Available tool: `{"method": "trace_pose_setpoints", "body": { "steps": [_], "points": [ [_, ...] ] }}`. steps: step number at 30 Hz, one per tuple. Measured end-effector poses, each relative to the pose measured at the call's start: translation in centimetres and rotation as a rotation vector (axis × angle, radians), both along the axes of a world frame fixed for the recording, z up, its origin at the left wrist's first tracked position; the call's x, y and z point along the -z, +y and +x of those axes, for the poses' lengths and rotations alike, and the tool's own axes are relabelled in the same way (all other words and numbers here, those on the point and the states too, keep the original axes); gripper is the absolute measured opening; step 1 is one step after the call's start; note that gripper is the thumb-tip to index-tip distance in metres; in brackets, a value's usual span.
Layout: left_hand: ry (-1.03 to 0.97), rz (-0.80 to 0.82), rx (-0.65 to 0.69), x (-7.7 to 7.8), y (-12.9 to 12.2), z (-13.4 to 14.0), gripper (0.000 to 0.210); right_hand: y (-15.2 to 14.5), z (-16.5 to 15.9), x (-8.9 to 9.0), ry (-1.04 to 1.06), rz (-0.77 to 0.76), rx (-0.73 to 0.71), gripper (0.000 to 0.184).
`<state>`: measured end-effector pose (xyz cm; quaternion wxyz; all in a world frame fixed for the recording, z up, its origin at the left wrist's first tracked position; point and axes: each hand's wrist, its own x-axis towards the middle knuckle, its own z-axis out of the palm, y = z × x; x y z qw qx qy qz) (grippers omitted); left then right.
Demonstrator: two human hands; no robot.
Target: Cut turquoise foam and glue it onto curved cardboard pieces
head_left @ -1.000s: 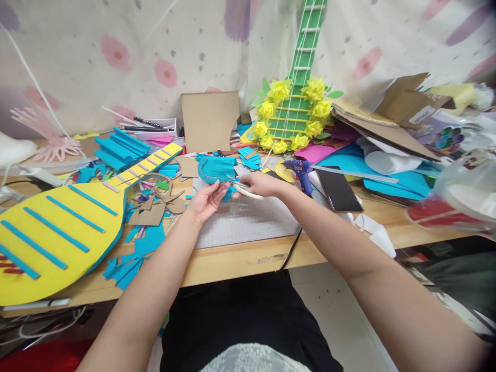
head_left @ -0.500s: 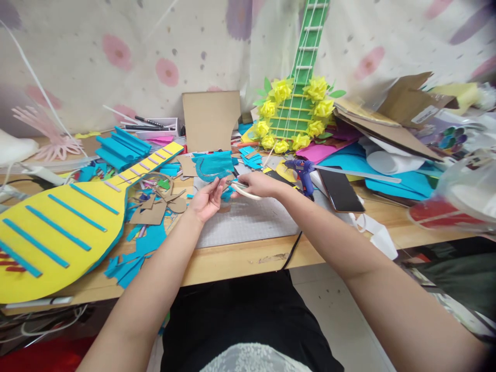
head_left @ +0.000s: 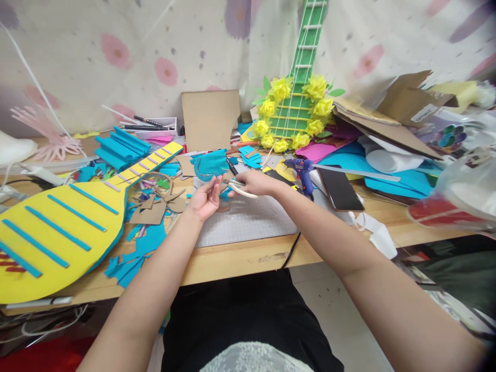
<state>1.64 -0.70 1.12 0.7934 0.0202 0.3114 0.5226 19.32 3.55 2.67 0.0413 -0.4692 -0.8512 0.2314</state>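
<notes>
My right hand is closed around the pale handles of a pair of scissors, whose blades point left toward the other hand. With fingers pinched, my left hand holds a piece of blue paper with a curved edge, just beyond the fingertips. The scissor blades meet the paper's near right side, partly hidden by the fingers. Below both hands lies a grey cutting mat. A black pen shows beside the paper's right edge.
A yellow paper lute shape with blue strips lies at left, beside blue and cardboard scraps. A green paper guitar with yellow flowers leans at the back. A blue glue gun, a phone and a plastic tub are on the right.
The blue paper has shifted slightly left and tilted, uncovering the black pen beside it. The scissors and both hands have moved only a little.
</notes>
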Motion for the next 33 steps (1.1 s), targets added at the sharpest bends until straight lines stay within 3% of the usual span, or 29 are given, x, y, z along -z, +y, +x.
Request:
{"method": "trace_pose_setpoints", "body": {
  "steps": [9, 22, 28, 33],
  "points": [
    [0.035, 0.078, -0.009, 0.3, -0.1, -0.5, 0.037, -0.2, -0.7, -0.3, -0.006, 0.018, 0.011, 0.053],
    [-0.264, 0.023, -0.004, 0.2, -0.2, -0.7, 0.046, -0.2, -0.9, 0.7, -0.013, 0.143, 0.063, 0.052],
    [-0.094, 0.069, -0.017, 0.3, -0.1, -0.6, 0.041, -0.3, -0.9, 0.7, 0.019, 0.113, 0.066, 0.048],
    [0.147, 0.085, 0.014, 0.2, 0.0, -0.5, 0.018, 0.0, 0.3, 0.7, 0.102, -0.008, 0.032, 0.050]
  ]
}}
